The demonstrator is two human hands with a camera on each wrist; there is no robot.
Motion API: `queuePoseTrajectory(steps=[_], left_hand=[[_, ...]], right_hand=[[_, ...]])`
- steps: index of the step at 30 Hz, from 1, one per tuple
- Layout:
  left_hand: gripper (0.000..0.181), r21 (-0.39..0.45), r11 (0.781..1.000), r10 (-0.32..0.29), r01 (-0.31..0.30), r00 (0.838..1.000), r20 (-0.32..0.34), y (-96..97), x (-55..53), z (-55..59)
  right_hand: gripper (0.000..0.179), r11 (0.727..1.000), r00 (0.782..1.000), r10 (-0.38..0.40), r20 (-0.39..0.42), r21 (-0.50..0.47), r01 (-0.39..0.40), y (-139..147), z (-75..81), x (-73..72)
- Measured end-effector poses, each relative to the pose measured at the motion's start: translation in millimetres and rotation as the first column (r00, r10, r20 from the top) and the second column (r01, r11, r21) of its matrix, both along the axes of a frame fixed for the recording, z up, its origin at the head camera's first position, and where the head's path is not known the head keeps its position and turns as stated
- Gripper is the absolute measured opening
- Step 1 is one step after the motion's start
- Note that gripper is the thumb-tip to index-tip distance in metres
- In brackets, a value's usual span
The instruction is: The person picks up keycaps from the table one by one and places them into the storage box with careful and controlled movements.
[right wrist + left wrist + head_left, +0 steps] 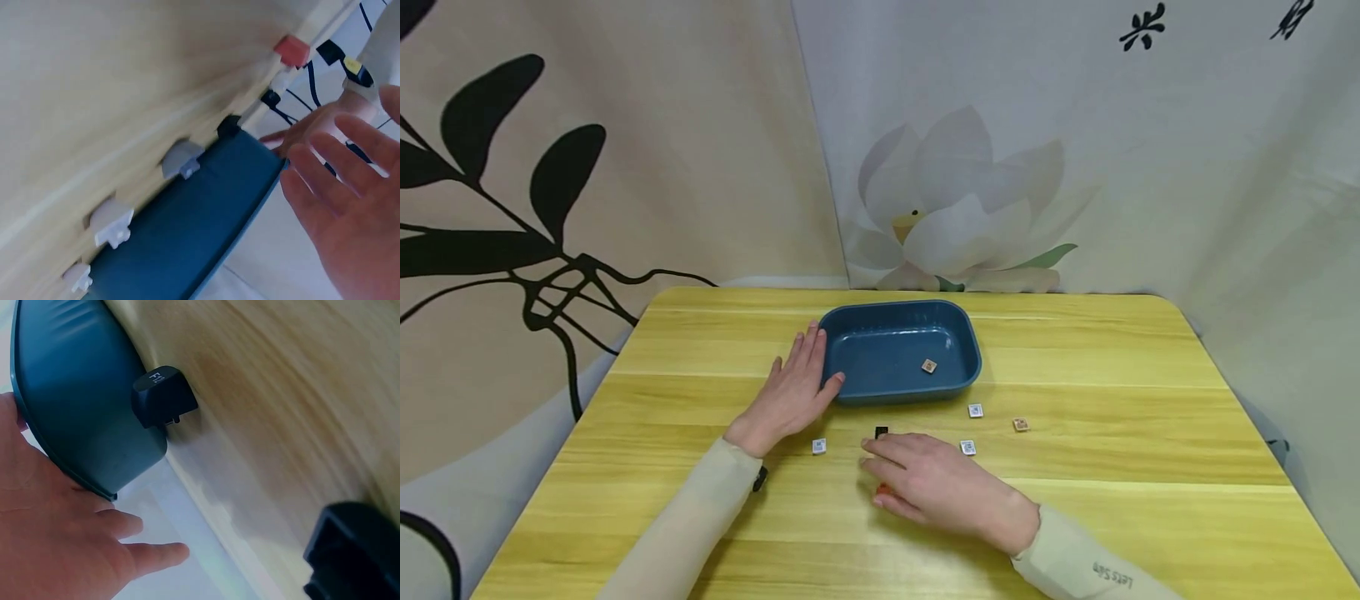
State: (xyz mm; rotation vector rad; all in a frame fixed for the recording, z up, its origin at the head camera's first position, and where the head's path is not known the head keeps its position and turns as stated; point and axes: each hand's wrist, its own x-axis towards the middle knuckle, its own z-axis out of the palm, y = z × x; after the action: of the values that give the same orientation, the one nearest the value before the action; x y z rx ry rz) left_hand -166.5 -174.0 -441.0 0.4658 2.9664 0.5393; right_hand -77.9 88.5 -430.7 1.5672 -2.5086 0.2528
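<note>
A dark blue rectangular basin (pixel 901 398) stands on the wooden table with one tan keycap (pixel 928 366) inside. My left hand (pixel 790 392) rests against its left side, fingers straight along the rim and thumb near the front corner. My right hand (pixel 932 483) is in front of the basin, palm down with fingers extended, over an orange-red keycap (pixel 883 490) that it partly hides; whether they touch cannot be told. Just beyond its fingertips lies a black keycap (pixel 881 432). The left wrist view has a black keycap (pixel 164 397) with F-key lettering beside the basin.
White keycaps lie in front of the basin: one on the left (pixel 819 447), two on the right, nearer (pixel 967 447) and farther (pixel 975 411). A tan keycap (pixel 1021 425) sits farther right. Behind the table hangs a printed curtain (pixel 970 167). A blurred dark object (pixel 359 550) fills the left wrist view's lower corner.
</note>
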Motion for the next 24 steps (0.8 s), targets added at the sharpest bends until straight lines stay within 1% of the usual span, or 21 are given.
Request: queuePoseTrajectory(steps=[4,9,12,17,20,24], left_hand=[[0.082,0.002,1.0,-0.006,0.006,1.0,0.007,0.4,-0.4,-1.2],[0.081,0.015,1.0,-0.016,0.016,1.0,0.017,0.8,-1.7,-1.6],[0.081,0.013,1.0,-0.021,0.02,1.0,0.023,1.1,-2.5,-1.3],[0.081,0.004,1.0,-0.018,0.018,0.999,0.028,1.5,-3.1,-0.9],[0.081,0.007,1.0,-0.016,0.016,0.999,0.029,1.4,-3.0,-0.5],[0.081,0.006,1.0,-0.016,0.016,0.999,0.031,1.3,-2.9,0.1]], right_hand=[[0.046,0.998,1.0,0.008,0.03,0.068,-0.01,-3,-4.0,3.0],[0.045,0.992,0.999,0.018,0.033,0.122,-0.022,-5,-9.6,3.9],[0.043,0.992,0.999,0.032,0.026,0.124,-0.035,-6,-12.0,3.8],[0.03,0.991,0.997,0.069,-0.018,0.116,-0.067,-6,-16.0,3.5],[0.025,0.99,0.997,0.072,-0.037,0.12,-0.067,-7,-17.6,3.8],[0.023,0.99,0.997,0.067,-0.037,0.125,-0.062,-6,-17.8,3.7]])
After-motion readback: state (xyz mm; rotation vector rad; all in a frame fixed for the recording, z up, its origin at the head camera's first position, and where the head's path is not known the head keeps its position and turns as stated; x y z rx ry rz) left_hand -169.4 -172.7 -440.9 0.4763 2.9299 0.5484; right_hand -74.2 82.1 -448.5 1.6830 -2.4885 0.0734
